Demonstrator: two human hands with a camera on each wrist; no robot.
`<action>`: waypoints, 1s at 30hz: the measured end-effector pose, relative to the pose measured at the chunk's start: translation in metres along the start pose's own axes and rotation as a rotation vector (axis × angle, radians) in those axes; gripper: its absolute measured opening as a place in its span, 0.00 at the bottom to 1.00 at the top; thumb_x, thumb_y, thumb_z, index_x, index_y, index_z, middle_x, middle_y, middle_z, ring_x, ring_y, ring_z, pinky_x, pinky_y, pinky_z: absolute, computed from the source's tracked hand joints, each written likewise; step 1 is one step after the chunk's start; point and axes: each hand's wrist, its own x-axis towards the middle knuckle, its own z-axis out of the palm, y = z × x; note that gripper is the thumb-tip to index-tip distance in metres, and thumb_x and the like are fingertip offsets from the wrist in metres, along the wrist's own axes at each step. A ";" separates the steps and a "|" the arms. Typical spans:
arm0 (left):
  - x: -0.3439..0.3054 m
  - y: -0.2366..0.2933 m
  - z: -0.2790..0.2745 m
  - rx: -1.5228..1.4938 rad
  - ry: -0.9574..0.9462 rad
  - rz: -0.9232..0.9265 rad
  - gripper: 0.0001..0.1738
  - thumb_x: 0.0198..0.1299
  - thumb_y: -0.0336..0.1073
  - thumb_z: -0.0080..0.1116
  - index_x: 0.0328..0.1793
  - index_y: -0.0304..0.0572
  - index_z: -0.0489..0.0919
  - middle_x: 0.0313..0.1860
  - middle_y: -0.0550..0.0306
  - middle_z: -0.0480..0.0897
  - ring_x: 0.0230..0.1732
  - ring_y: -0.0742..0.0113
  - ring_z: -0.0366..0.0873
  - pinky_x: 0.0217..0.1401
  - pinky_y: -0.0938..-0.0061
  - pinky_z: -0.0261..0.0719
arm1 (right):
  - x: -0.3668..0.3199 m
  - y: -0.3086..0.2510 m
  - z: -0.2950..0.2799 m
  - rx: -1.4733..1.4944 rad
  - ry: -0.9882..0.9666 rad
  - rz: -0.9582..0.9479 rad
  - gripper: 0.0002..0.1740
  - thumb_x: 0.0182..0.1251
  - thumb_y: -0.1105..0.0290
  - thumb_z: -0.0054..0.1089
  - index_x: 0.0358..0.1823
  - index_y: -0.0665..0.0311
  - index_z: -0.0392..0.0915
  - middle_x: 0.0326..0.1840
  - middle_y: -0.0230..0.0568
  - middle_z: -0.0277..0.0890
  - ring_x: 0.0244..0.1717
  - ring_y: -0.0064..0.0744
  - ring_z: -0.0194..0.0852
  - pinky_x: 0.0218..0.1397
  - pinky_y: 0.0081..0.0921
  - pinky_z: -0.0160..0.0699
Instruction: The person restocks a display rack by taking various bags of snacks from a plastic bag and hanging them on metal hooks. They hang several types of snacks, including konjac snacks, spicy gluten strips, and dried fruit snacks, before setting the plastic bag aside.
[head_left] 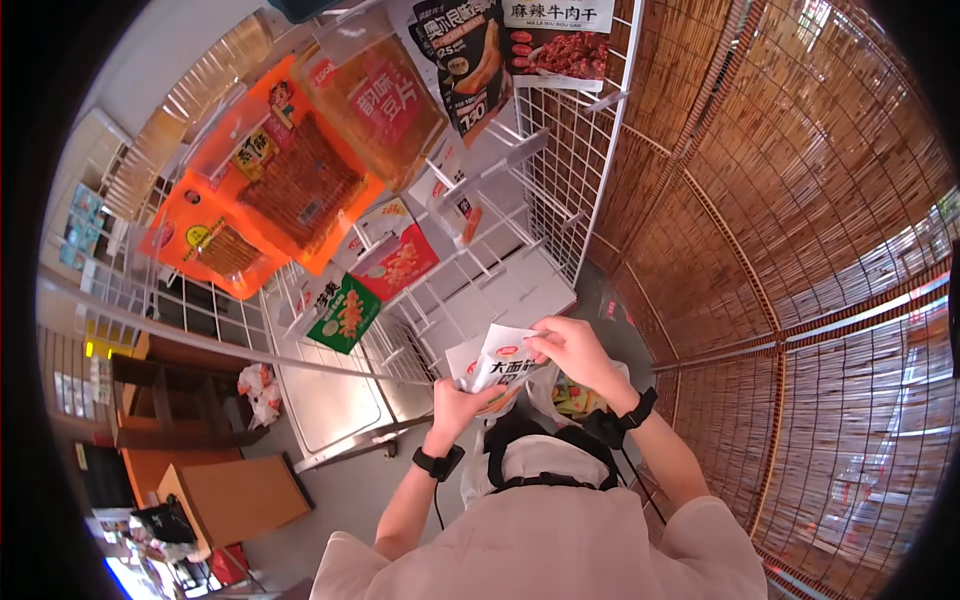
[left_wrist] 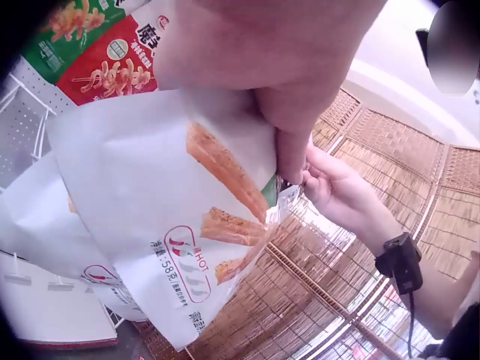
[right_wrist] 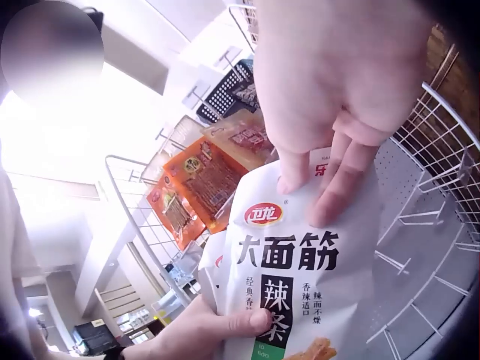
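Observation:
Two or more white snack packets with black lettering [head_left: 508, 362] are held in front of the body, overlapping one another. The left hand [head_left: 462, 408] grips them at one side, its thumb lying across the front packet [right_wrist: 300, 262] in the right wrist view. At the top edge of that packet, the right hand [head_left: 575, 350] pinches with thumb and fingers. In the left wrist view the packet's side with pictured orange strips [left_wrist: 150, 172] faces the camera, below the left hand [left_wrist: 262, 60].
A white wire rack [head_left: 590, 190] ahead holds orange packets [head_left: 300, 180], a green packet [head_left: 344, 314] and a red packet [head_left: 400, 262]. Below the hands is a plastic bag with colourful packets [head_left: 575, 398]. A reed screen [head_left: 760, 200] stands at the right, a metal table [head_left: 325, 405] at the left.

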 end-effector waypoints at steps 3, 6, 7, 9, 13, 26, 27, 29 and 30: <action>-0.014 0.014 0.015 -0.023 0.036 -0.089 0.26 0.42 0.45 0.80 0.39 0.28 0.85 0.28 0.49 0.87 0.27 0.72 0.84 0.33 0.73 0.81 | -0.004 0.000 -0.013 -0.020 -0.026 -0.046 0.07 0.69 0.74 0.59 0.42 0.73 0.77 0.33 0.39 0.83 0.32 0.23 0.83 0.37 0.21 0.82; -0.027 0.026 0.024 -0.139 0.154 -0.031 0.24 0.44 0.41 0.79 0.39 0.26 0.84 0.30 0.52 0.88 0.29 0.77 0.81 0.35 0.74 0.81 | 0.004 0.001 -0.025 -0.001 -0.007 -0.104 0.07 0.70 0.76 0.58 0.44 0.74 0.76 0.35 0.40 0.85 0.33 0.23 0.83 0.36 0.20 0.81; -0.030 0.029 0.024 -0.179 0.192 -0.052 0.22 0.45 0.38 0.79 0.41 0.26 0.84 0.32 0.53 0.88 0.31 0.77 0.81 0.37 0.74 0.82 | 0.007 -0.008 -0.029 -0.024 0.007 -0.099 0.07 0.69 0.76 0.58 0.45 0.74 0.76 0.37 0.42 0.85 0.34 0.24 0.83 0.37 0.20 0.82; -0.033 0.027 0.021 -0.275 0.240 -0.100 0.19 0.49 0.33 0.77 0.44 0.28 0.84 0.37 0.55 0.88 0.37 0.76 0.81 0.42 0.75 0.81 | 0.015 -0.011 -0.036 -0.026 0.003 -0.128 0.07 0.69 0.77 0.59 0.44 0.74 0.76 0.37 0.42 0.85 0.34 0.24 0.84 0.38 0.20 0.83; -0.021 0.020 0.008 -0.399 0.317 -0.095 0.17 0.50 0.29 0.75 0.45 0.29 0.84 0.38 0.56 0.87 0.37 0.74 0.82 0.44 0.75 0.81 | 0.038 -0.018 -0.041 -0.049 0.075 -0.181 0.07 0.68 0.77 0.59 0.44 0.73 0.76 0.36 0.41 0.84 0.36 0.24 0.84 0.39 0.20 0.84; 0.062 0.004 -0.033 -0.434 0.210 -0.136 0.18 0.49 0.30 0.75 0.46 0.30 0.85 0.39 0.55 0.88 0.38 0.74 0.83 0.44 0.75 0.81 | 0.167 -0.027 -0.053 -0.668 0.228 -0.500 0.15 0.67 0.72 0.62 0.55 0.60 0.80 0.35 0.40 0.75 0.30 0.32 0.77 0.34 0.24 0.75; 0.068 0.001 -0.034 -0.414 0.165 -0.112 0.18 0.49 0.31 0.76 0.46 0.30 0.85 0.39 0.54 0.88 0.38 0.74 0.83 0.44 0.75 0.81 | 0.181 -0.020 -0.056 -0.785 0.208 -0.491 0.23 0.68 0.70 0.61 0.65 0.51 0.74 0.35 0.41 0.76 0.29 0.34 0.76 0.34 0.27 0.75; 0.077 0.003 -0.038 -0.374 0.090 -0.101 0.19 0.49 0.32 0.76 0.45 0.29 0.85 0.39 0.53 0.88 0.39 0.74 0.84 0.44 0.75 0.81 | 0.203 -0.012 -0.054 -0.800 0.243 -0.488 0.27 0.68 0.70 0.61 0.68 0.48 0.71 0.37 0.41 0.76 0.29 0.35 0.76 0.34 0.27 0.76; 0.082 0.004 -0.040 -0.368 0.079 -0.105 0.19 0.49 0.32 0.76 0.45 0.29 0.85 0.39 0.53 0.88 0.39 0.74 0.84 0.44 0.75 0.81 | 0.212 -0.008 -0.054 -0.816 0.271 -0.491 0.30 0.68 0.69 0.61 0.71 0.45 0.67 0.38 0.42 0.77 0.29 0.36 0.76 0.35 0.28 0.77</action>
